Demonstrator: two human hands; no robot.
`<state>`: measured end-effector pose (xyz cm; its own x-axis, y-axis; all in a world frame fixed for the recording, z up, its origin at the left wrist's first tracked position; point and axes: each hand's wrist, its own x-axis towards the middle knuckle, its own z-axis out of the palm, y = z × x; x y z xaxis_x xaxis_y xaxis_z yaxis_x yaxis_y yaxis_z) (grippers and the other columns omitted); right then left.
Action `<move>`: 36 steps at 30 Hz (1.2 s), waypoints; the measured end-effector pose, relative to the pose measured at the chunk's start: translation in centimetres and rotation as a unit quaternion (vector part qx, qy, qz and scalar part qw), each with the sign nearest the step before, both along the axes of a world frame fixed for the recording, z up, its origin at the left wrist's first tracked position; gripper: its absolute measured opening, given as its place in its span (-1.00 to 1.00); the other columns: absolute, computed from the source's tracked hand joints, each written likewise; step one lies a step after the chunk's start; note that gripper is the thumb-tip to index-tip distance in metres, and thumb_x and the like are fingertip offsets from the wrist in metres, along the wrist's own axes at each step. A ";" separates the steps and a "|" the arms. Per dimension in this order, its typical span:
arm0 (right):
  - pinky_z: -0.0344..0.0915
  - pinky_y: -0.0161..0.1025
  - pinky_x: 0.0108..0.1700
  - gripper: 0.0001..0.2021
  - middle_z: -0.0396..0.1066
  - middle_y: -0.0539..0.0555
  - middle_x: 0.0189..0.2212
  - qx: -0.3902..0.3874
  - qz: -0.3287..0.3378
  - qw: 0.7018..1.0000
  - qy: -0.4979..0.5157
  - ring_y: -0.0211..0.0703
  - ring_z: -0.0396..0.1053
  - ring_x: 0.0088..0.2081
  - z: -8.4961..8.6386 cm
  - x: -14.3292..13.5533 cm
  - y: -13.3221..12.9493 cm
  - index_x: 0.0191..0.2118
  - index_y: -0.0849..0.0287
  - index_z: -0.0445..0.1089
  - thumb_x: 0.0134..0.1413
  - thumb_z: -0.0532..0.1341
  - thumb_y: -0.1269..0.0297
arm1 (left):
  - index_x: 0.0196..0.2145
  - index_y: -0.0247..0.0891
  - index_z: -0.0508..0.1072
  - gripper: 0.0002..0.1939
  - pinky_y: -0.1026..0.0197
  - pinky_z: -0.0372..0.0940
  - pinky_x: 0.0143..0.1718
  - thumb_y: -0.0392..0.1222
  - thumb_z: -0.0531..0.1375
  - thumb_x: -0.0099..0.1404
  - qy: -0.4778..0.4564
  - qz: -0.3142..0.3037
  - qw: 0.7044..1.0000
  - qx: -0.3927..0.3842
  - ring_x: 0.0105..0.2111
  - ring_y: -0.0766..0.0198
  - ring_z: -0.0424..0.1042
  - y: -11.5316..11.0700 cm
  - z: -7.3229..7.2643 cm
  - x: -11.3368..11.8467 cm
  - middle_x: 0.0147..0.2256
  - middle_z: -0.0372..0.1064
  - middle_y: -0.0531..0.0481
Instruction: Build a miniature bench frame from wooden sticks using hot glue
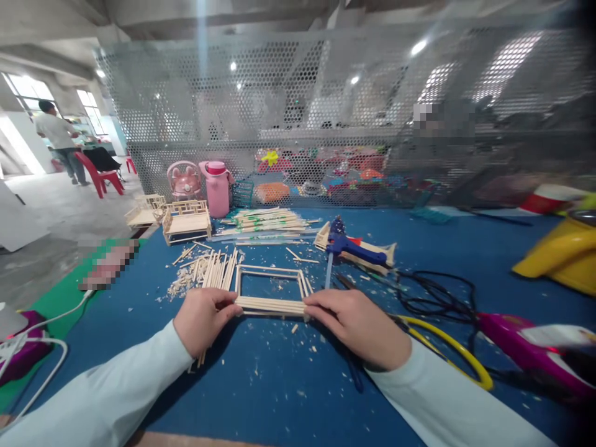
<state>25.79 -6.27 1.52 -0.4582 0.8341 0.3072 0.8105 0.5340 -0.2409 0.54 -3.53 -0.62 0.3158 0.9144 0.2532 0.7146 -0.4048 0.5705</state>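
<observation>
A small rectangular frame of thin wooden sticks (272, 305) is between my two hands, just over the blue table. My left hand (205, 318) pinches its near left corner between thumb and fingers. At the near right corner, my right hand (356, 323) grips in the same way. Several sticks lie side by side along the near edge, while the middle of the frame is open. Beside my left hand lies a pile of loose sticks and cut bits (209, 270). A blue hot glue gun (356, 248) rests beyond my right hand.
Finished stick models (187, 222) stand at the back left, near a pink bottle (216, 189). Bundled sticks (270, 222) lie behind the frame. Black cables (433, 295), a yellow cable loop (447, 344) and a purple power strip (526, 341) occupy the right. A perforated metal screen (279, 93) closes the back.
</observation>
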 end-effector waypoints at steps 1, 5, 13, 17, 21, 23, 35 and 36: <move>0.26 -0.32 -0.34 -0.77 0.49 0.03 -0.43 0.005 -0.003 1.000 -0.001 -0.22 0.42 -0.41 -0.1 -0.1 -0.1 -0.37 0.15 0.43 0.12 0.02 0.36 | -0.32 -0.24 0.52 -0.81 0.28 0.31 -0.38 -0.17 0.17 0.11 0.000 -0.002 1.000 0.004 -0.47 0.29 0.45 -0.1 -0.1 0.0 -0.44 0.51 -0.01; 0.28 -0.30 -0.36 -0.76 0.50 0.06 -0.42 0.026 -0.018 0.999 -0.013 -0.19 0.43 -0.41 -0.3 -0.4 -0.4 -0.39 0.16 0.44 0.11 0.02 0.39 | -0.33 -0.24 0.52 -0.80 0.28 0.30 -0.38 -0.17 0.11 0.16 0.029 -0.023 0.998 0.043 -0.47 0.28 0.44 -0.3 -0.4 0.0 -0.43 0.50 -0.04; 0.25 -0.30 -0.32 -0.78 0.50 0.08 -0.41 0.006 -0.024 0.999 -0.039 -0.16 0.43 -0.37 -0.1 -0.5 -0.6 -0.35 0.20 0.45 0.11 0.05 0.37 | -0.16 -0.34 0.41 -0.68 0.01 0.29 -0.17 -0.13 0.09 0.18 0.184 0.013 0.955 0.231 -0.18 0.03 0.35 -1.7 0.7 1.4 -0.21 0.38 -0.21; 0.22 -0.31 -0.33 -0.78 0.49 0.10 -0.40 -0.007 -0.032 0.998 -0.055 -0.16 0.42 -0.36 -0.2 -0.6 -0.5 -0.33 0.22 0.45 0.11 0.06 0.34 | 0.03 -0.40 0.24 -0.61 -0.01 0.17 0.03 -0.25 0.01 0.24 0.172 -0.103 0.936 0.291 0.07 0.05 0.16 -1.7 0.0 4.1 0.03 0.23 -0.23; 0.20 -0.33 -0.32 -0.78 0.49 0.10 -0.40 -0.013 -0.022 0.999 -0.040 -0.19 0.41 -0.36 -0.2 -0.6 -0.5 -0.35 0.22 0.45 0.11 0.05 0.35 | -0.02 -0.34 0.29 -0.63 -0.01 0.21 0.01 -0.42 -0.06 0.23 0.180 -0.174 0.932 0.262 0.00 0.15 0.27 -1.1 -1.8 5.5 -0.01 0.31 -0.17; 0.20 -0.35 -0.34 -0.81 0.49 0.08 -0.43 -0.027 -0.017 0.999 -0.006 -0.23 0.40 -0.39 0.1 -0.2 -0.5 -0.33 0.22 0.44 0.08 0.08 0.34 | -0.04 -0.33 0.31 -0.62 -0.03 0.21 0.01 -0.47 -0.07 0.22 0.167 -0.181 0.936 0.251 -0.04 0.18 0.33 -0.9 -2.2 5.4 -0.05 0.34 -0.16; 0.14 -0.32 -0.45 -0.82 0.41 0.02 -0.58 0.039 -0.310 0.948 0.057 -0.23 0.30 -0.53 2.8 6.1 1.2 -0.47 0.19 0.43 -0.06 0.09 0.28 | -0.08 -0.31 0.37 -0.61 -0.03 0.30 -0.08 -0.49 -0.06 0.19 0.122 -0.175 0.945 0.248 -0.13 0.14 0.39 -0.9 -2.1 5.3 -0.11 0.38 -0.19; 0.13 -0.32 -0.47 -0.82 0.40 0.01 -0.60 -0.011 -0.311 0.950 0.019 -0.22 0.30 -0.54 2.8 6.4 1.1 -0.52 0.18 0.41 -0.07 0.10 0.26 | -0.08 -0.32 0.37 -0.61 -0.03 0.30 -0.08 -0.49 -0.05 0.19 0.123 -0.175 0.944 0.251 -0.13 0.14 0.39 -0.9 -2.1 5.3 -0.11 0.39 -0.19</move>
